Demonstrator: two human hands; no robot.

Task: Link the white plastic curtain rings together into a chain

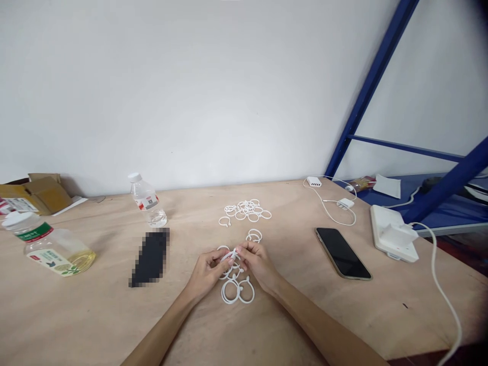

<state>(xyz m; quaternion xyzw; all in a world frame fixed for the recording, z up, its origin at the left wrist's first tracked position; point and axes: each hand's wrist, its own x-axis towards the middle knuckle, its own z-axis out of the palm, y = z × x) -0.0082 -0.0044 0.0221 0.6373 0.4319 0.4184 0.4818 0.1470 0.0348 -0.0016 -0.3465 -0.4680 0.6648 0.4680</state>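
Note:
My left hand [208, 272] and my right hand [257, 262] meet over the middle of the wooden table [95, 315], fingers pinched together on a white plastic ring [230, 257]. From that ring hangs a linked chain of white rings [238, 291] that lies on the table between my wrists. A loose pile of white rings [247, 210] sits farther back, and a pair of rings [254, 235] lies just beyond my right hand.
A clear water bottle [147, 201] stands at the back left, a larger bottle with yellow liquid [49, 246] lies at the left, near a cardboard box [32, 195]. A phone [342, 252], chargers with cables [345, 204] and a white power strip [392, 234] lie right. Blue metal frame [381, 66] at right.

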